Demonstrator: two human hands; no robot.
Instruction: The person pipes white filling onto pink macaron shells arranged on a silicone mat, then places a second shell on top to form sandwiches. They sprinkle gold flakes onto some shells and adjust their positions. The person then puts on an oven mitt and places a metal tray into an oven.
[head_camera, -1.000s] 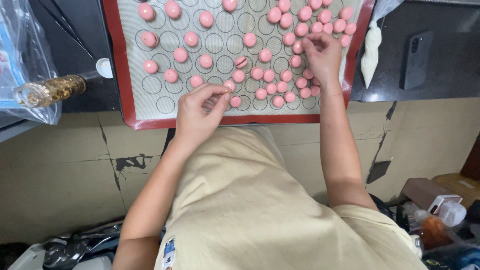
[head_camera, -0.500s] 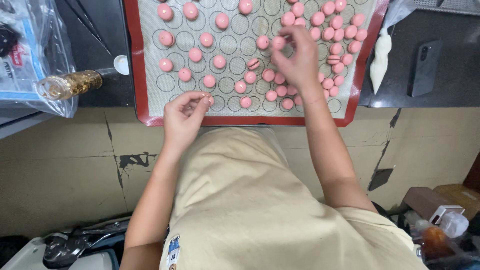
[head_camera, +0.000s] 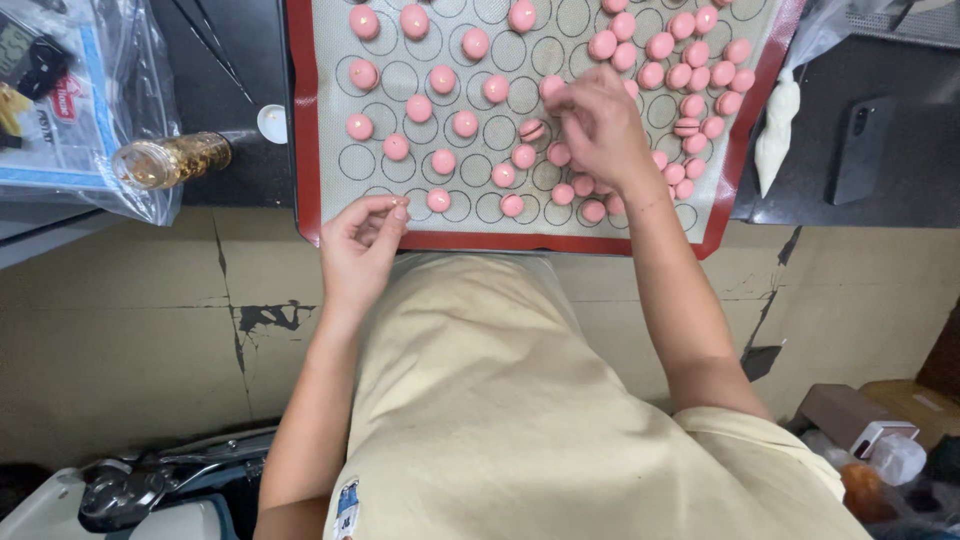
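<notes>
A grey baking mat with a red border (head_camera: 305, 150) and printed circles lies on the dark counter. Many pink macaron shells (head_camera: 465, 124) sit on it, spread out at left and crowded at right (head_camera: 700, 75). Two look sandwiched (head_camera: 532, 130). My right hand (head_camera: 605, 130) reaches over the middle of the mat, its fingertips pinching a pink shell (head_camera: 552, 88). My left hand (head_camera: 360, 245) hovers at the mat's near red edge, fingers curled with thumb and fingertips together; I see nothing in it.
A white piping bag (head_camera: 775, 135) and a dark phone (head_camera: 862, 150) lie right of the mat. At left are a small glass jar of gold bits (head_camera: 170, 160), a white cap (head_camera: 272, 123) and a clear plastic bag (head_camera: 90, 110). Below are a cracked beige wall and clutter on the floor.
My left hand has drawn back from the shells to the mat's near edge. My right hand has moved from the lower right cluster up towards the middle of the mat.
</notes>
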